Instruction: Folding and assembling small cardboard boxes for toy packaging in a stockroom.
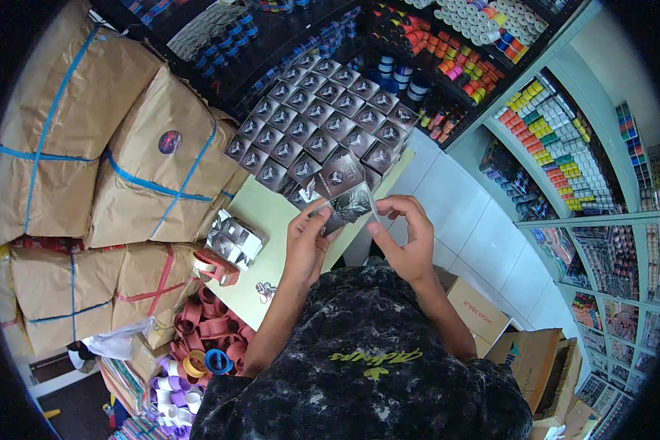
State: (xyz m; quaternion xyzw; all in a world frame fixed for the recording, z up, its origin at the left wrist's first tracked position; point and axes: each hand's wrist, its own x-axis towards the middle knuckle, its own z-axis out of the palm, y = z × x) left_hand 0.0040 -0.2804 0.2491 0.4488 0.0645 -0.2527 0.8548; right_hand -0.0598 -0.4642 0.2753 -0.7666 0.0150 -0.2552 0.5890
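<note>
My left hand [306, 242] and my right hand [405, 236] hold between them a small dark printed carton [350, 204], half folded, above the edge of a pale green table [265, 214]. Left fingers pinch its lower left side; right fingers grip its right flap. Just beyond it stands a block of many identical small dark boxes [317, 117], stacked in neat rows. A shiny flat stack of unfolded cartons [234, 239] lies on the table left of my left hand.
Large brown paper parcels tied with blue and red tape [154, 169] are piled at left. Tape rolls in red, white and blue [202, 345] lie below them. Shelves of coloured spools [557, 147] line the right wall. Cardboard boxes [521, 352] sit on the white tiled floor.
</note>
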